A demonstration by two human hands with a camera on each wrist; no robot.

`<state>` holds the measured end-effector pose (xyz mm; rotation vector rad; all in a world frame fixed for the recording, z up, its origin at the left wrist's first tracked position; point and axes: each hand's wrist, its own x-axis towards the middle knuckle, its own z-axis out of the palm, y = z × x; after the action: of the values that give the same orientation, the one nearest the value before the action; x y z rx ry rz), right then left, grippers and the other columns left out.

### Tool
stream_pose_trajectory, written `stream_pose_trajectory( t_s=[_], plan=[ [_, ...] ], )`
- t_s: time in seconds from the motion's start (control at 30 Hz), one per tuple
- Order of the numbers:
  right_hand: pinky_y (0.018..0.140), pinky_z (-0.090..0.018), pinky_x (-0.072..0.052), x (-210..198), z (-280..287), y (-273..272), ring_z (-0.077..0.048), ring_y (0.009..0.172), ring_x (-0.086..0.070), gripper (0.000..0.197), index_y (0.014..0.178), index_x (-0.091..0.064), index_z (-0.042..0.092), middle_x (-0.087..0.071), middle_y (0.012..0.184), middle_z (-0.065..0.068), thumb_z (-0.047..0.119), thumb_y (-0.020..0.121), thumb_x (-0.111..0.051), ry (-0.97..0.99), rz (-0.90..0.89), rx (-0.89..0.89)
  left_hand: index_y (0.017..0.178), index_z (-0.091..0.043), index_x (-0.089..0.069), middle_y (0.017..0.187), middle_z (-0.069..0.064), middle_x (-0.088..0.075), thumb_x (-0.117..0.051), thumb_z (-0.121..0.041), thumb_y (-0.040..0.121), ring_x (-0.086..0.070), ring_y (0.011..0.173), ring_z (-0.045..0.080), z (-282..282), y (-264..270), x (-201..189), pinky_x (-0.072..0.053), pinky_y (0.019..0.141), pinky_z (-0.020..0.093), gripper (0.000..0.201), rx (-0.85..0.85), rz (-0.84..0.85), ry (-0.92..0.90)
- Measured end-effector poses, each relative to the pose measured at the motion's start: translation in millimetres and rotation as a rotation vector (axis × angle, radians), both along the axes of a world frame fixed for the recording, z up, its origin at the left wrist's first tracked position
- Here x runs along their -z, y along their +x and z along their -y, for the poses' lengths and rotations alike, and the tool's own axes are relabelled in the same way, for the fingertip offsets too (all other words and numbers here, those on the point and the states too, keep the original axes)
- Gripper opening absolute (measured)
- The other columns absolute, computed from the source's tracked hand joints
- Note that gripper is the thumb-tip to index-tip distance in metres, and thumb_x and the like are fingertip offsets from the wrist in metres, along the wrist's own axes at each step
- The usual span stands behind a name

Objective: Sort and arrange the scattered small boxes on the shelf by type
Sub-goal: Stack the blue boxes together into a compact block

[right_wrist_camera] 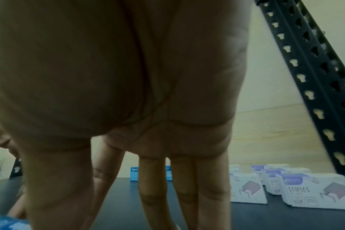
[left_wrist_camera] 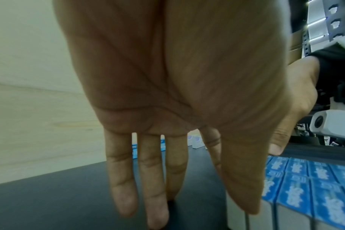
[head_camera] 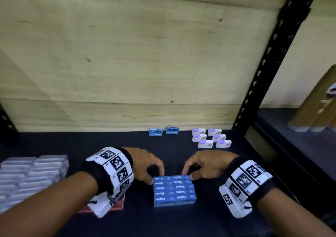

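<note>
Both hands sit at the far end of a block of blue staple boxes (head_camera: 174,191), which lies flat on the dark shelf (head_camera: 209,218) in two columns between the two wrists. The left hand (head_camera: 145,164) has its thumb against the block's far left corner, fingers bent down behind the far edge. In the left wrist view the fingers (left_wrist_camera: 122,179) hang nearly straight toward the shelf surface, gripping nothing. The right hand (head_camera: 205,164) mirrors it, thumb tip at the far right corner, fingers angled down at the back edge. The right wrist view shows those fingers (right_wrist_camera: 211,186) extended and slack, closed round nothing. Contact is touch only, at the corners.

Beyond the fingertips of both hands, two more blue boxes (head_camera: 164,131) stand apart from each other at the plywood back panel (head_camera: 127,55). Beyond and right of the right hand, six white staple boxes (head_camera: 211,138) stand in two columns of three. Left of the left forearm lie rows of clear plastic cases (head_camera: 31,175). Under the left wrist a red box (head_camera: 116,206) is partly hidden. A black perforated upright (head_camera: 269,64) rises past the right hand.
</note>
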<state>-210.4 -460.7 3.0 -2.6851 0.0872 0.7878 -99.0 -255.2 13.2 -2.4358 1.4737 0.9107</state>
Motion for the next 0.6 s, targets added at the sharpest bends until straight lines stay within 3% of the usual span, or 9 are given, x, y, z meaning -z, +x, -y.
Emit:
stream_pose_trajectory(
  t_s=[0.13,0.23,0.33,0.4,0.5,0.6],
  plan=[
    [0.098,-0.025,-0.041,-5,3,5,-0.003,0.103,-0.057,0.022,0.114,-0.069,0.035,-0.064,0.102,0.019,0.036,0.092,-0.065,0.044,-0.030,0.059,0.128,-0.046,-0.049,0.125,-0.008,-0.055,-0.064,-0.038,0.090,-0.055,0.108,0.010,1,6,-1,-0.040,0.094,0.030,0.042,-0.040,-0.058,0.003],
    [0.085,-0.020,-0.041,-13,9,22,0.004,0.083,-0.055,0.022,0.113,-0.069,0.029,-0.060,0.083,0.021,0.035,0.092,-0.066,0.012,0.032,0.094,0.127,-0.040,-0.053,0.121,-0.009,-0.061,-0.064,-0.034,0.091,-0.057,0.110,0.011,7,23,-3,-0.041,0.096,0.027,0.038,-0.118,-0.048,-0.099],
    [0.090,-0.028,-0.049,-20,17,53,-0.008,0.092,-0.060,0.018,0.108,-0.067,0.031,-0.063,0.095,0.016,0.035,0.091,-0.066,-0.086,0.171,0.122,0.121,-0.035,-0.057,0.111,-0.009,-0.061,-0.061,-0.034,0.092,-0.058,0.101,0.013,17,51,-3,-0.046,0.091,0.026,0.029,-0.170,0.114,-0.252],
    [0.087,-0.030,-0.050,-22,22,76,-0.014,0.096,-0.061,0.021,0.112,-0.065,0.029,-0.064,0.104,0.010,0.033,0.092,-0.065,-0.193,0.250,0.120,0.121,-0.036,-0.055,0.116,-0.006,-0.059,-0.058,-0.038,0.092,-0.057,0.104,0.017,25,68,-3,-0.048,0.086,0.030,0.030,-0.180,0.287,-0.288],
    [0.083,-0.033,-0.050,-18,28,111,-0.021,0.101,-0.061,0.031,0.121,-0.060,0.027,-0.064,0.115,0.003,0.031,0.091,-0.065,-0.349,0.320,0.097,0.124,-0.035,-0.051,0.123,-0.005,-0.055,-0.055,-0.040,0.092,-0.057,0.107,0.020,39,94,2,-0.042,0.073,0.029,0.033,-0.162,0.457,-0.252],
    [0.081,-0.035,-0.050,-9,31,137,-0.025,0.104,-0.061,0.038,0.124,-0.059,0.024,-0.061,0.118,-0.002,0.033,0.089,-0.067,-0.455,0.278,0.073,0.127,-0.031,-0.051,0.124,-0.001,-0.055,-0.057,-0.042,0.091,-0.058,0.105,0.023,49,114,7,-0.039,0.072,0.029,0.038,-0.158,0.471,-0.181]
  ],
)
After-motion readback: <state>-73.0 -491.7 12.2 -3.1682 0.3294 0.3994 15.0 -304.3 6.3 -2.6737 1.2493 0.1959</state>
